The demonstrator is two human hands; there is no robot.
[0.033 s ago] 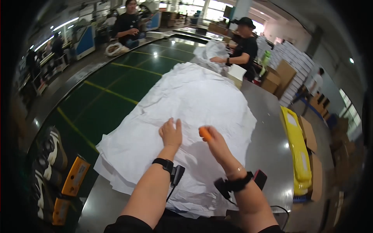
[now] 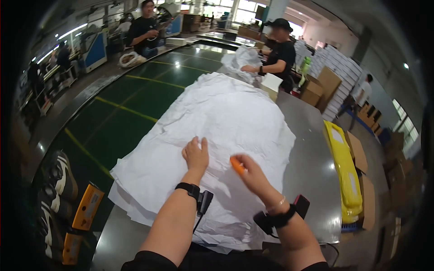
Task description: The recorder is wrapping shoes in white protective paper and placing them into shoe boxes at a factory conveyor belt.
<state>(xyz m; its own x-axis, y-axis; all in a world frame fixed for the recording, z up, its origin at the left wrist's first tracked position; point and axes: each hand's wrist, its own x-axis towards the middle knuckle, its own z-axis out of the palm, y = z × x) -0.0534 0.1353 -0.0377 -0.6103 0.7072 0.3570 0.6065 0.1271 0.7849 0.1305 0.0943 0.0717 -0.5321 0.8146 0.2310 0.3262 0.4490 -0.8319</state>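
Nothing has moved: both pictures show the very same instant, so the hands and the paper look as they did, and the work stands where it stood.

Closest to the near edge of the tabletop [image 2: 312,149] lies a thick stack of white crinkled paper sheets [image 2: 226,113]. It covers most of the grey metal top and reaches toward the far edge.

The left hand [image 2: 196,154] lies flat on the top sheet, near the near edge of the stack. Its fingers are stretched out and close together, pressing the paper down.

The right hand [image 2: 251,170] is just beside it, to the right. Its fingers are curled around a small orange tool [image 2: 237,165], and the orange tip touches the paper. Both wrists wear black bands.

Along the right edge of the tabletop sits a long yellow tray [image 2: 344,169] with brown cardboard boxes [image 2: 359,153] beside it.

At the far end, a person in black clothes [image 2: 281,54] handles more crumpled white paper. Another person stands farther off across the green floor [image 2: 135,104].
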